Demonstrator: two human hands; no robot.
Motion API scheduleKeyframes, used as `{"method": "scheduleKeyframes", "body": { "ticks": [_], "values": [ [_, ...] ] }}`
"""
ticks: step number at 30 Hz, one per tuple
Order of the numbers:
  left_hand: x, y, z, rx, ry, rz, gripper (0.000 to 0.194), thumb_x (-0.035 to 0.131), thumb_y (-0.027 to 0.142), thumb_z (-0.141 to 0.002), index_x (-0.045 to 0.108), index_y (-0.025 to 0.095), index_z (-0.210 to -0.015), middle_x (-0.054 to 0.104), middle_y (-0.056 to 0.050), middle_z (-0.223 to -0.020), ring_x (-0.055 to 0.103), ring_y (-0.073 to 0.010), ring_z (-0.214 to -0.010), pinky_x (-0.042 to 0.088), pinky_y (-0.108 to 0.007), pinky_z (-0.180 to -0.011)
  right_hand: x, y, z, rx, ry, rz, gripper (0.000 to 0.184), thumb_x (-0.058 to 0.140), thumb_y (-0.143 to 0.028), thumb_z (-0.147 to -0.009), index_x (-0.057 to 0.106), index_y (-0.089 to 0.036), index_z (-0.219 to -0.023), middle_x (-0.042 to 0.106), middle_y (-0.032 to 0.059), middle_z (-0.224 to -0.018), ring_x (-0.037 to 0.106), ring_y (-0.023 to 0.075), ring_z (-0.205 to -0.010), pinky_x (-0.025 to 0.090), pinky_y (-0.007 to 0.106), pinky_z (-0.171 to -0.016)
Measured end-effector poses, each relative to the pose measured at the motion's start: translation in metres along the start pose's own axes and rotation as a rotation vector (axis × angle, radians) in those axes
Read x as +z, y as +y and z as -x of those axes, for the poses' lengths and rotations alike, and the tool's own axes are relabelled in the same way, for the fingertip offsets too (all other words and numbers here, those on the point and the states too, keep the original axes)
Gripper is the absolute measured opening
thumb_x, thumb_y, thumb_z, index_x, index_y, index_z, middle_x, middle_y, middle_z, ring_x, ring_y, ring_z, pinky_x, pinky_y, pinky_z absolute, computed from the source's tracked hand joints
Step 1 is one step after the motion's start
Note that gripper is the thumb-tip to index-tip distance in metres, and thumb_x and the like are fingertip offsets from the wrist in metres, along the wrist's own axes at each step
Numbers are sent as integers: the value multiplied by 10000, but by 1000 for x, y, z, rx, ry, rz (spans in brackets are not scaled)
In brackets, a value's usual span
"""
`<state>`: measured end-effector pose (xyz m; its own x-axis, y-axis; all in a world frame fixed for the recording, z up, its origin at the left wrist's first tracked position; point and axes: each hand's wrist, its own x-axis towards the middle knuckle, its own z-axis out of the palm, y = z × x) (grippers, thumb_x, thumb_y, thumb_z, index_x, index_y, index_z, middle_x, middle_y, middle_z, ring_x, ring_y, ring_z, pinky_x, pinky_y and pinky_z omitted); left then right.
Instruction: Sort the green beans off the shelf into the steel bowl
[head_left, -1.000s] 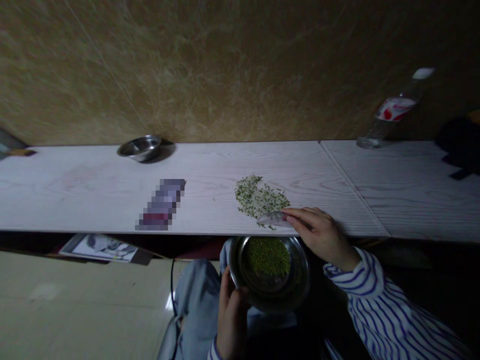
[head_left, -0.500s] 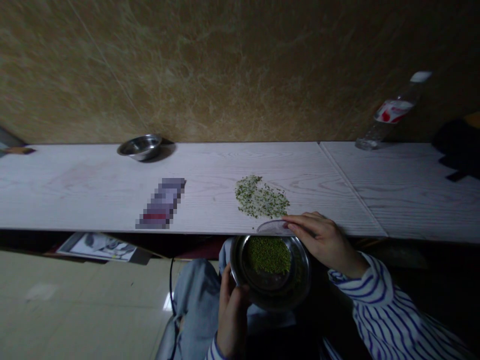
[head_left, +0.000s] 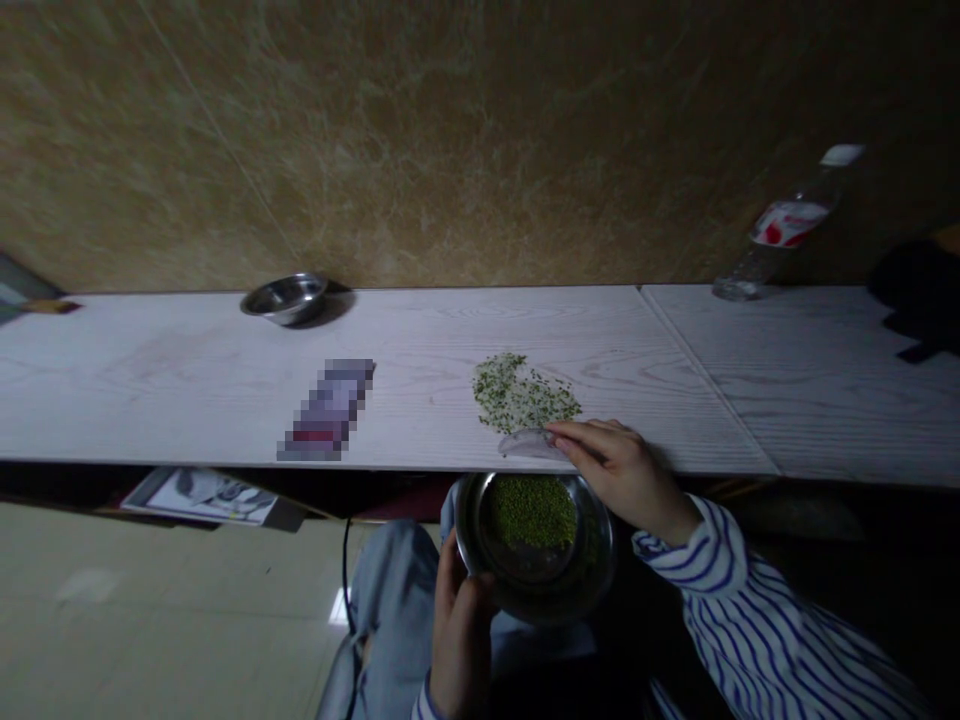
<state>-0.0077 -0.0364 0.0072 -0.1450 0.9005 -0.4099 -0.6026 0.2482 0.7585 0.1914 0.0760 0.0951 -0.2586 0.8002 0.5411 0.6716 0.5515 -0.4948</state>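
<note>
The mung beans (head_left: 534,512) sit in a heap in the steel bowl (head_left: 534,548), which you hold low over your lap, just off the front edge of the table (head_left: 150,400). Your left hand (head_left: 461,630) grips the bowl from the near side, its fingers (head_left: 471,595) curled together against the outer wall; the bowl hides part of them, so you can't tell how they meet the underside. Your right hand (head_left: 622,475) is above the bowl's far rim, with its fingers (head_left: 592,437) straight and pressed together, their tips resting on a clear plastic piece (head_left: 529,444). That piece lies flat on the table by the front edge, touching the lower side of a loose patch of beans (head_left: 521,393) scattered across the boards. A striped sleeve (head_left: 720,570) covers your right forearm, and your knee in pale jeans (head_left: 394,590) is beside the bowl. Farther left on the table are a small steel bowl (head_left: 285,300) against the wall (head_left: 450,130) and a pixelated flat object (head_left: 328,410). A plastic bottle (head_left: 780,230) leans at the far right, near a dark cloth (head_left: 915,290). A magazine (head_left: 202,497) lies under the table's edge.
</note>
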Motion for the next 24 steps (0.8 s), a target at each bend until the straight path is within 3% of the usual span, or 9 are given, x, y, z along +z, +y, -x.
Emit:
{"method": "scheduleKeyframes", "body": {
  "ticks": [6, 9, 13, 19, 24],
  "values": [
    [-3, -1, -3, -10, 9, 14, 699, 697, 270, -763, 518, 256, -1439, 663, -95, -1336, 588, -295, -1219, 511, -330, -905, -8, -2, 6, -51, -58, -40, 232, 577, -212, -977, 762, -254, -1111, 817, 27, -925, 747, 179, -775, 597, 332, -737],
    [-4, -4, -3, 0, 24, -8, 681, 687, 274, -759, 535, 256, -1423, 660, -96, -1343, 577, -305, -1242, 515, -326, -881, -11, 3, 11, 1, -3, -6, 220, 599, -202, -962, 759, -232, -1109, 818, 43, -966, 762, 197, -829, 607, 338, -772],
    [-6, -8, -4, -27, 52, -41, 697, 681, 302, -758, 523, 262, -1435, 668, -102, -1307, 616, -306, -1154, 530, -330, -804, -4, 2, 9, 79, 96, 13, 223, 600, -203, -955, 761, -216, -1109, 816, 69, -1009, 771, 216, -884, 620, 339, -797],
    [-6, -8, -5, 10, 57, -63, 665, 679, 305, -755, 562, 258, -1408, 673, -100, -1283, 584, -333, -1215, 523, -350, -856, 12, -3, -5, 39, 61, 48, 249, 557, -197, -970, 767, -219, -1102, 818, 72, -985, 774, 222, -868, 622, 367, -798],
    [-4, -5, -5, -42, 67, -47, 749, 683, 321, -742, 500, 262, -1466, 666, -102, -1291, 617, -304, -1117, 518, -298, -714, 11, 11, -12, 78, 94, 108, 257, 559, -200, -964, 770, -221, -1110, 819, 72, -1001, 778, 228, -877, 620, 368, -788]
  ]
}}
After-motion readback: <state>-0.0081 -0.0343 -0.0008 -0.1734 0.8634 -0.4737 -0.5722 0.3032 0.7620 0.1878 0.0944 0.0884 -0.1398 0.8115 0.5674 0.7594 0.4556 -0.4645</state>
